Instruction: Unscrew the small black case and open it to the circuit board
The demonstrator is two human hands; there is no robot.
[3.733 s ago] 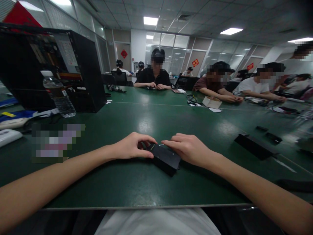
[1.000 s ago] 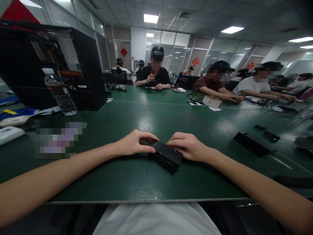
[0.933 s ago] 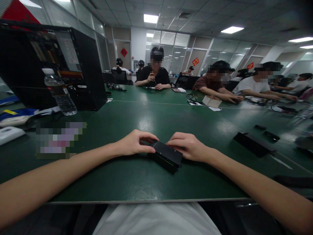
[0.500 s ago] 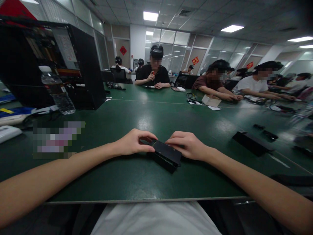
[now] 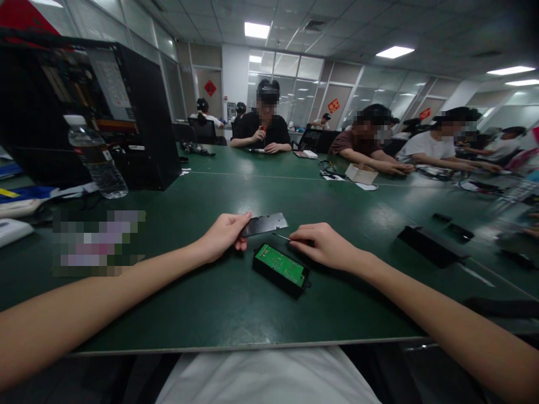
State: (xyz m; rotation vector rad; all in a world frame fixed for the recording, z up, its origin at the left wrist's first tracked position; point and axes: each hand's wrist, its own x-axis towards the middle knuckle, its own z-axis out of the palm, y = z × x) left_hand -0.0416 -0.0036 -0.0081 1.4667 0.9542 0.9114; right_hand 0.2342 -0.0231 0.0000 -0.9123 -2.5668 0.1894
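Between the thumb and fingers of my left hand is a flat dark cover plate, raised and tilted above the table. My right hand is closed on a thin metal tool; its tip points left, just under the plate, and its exact kind I cannot make out. Below both hands a small black box lies on the table, its top uncovered. A green circuit board shows inside it. Neither hand appears to touch the box.
On the green table stand a water bottle and an opened computer case at the left. Black parts, including a long block, lie at the right. Across the table sit other people, one in black.
The cover plate has come off the black box and is lifted in my left hand. The circuit board is now exposed, and the thin tool in my right hand has come into view.
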